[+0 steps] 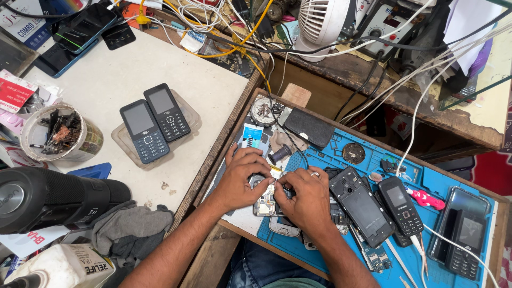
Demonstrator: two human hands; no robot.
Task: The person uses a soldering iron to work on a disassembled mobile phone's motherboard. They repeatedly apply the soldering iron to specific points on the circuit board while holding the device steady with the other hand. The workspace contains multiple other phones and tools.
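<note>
My left hand and my right hand meet over an opened mobile phone body lying on a blue work mat. Both hands' fingertips pinch at the phone's top edge; a thin tool or part between them is too small to make out. A ring shows on my right hand. An open black phone shell and a black keypad phone lie just right of my right hand.
Two dark keypad phones rest on a clear tray on the white table at left. A tape roll full of scraps, a black cylinder speaker, a grey cloth, a white fan and tangled cables surround the bench.
</note>
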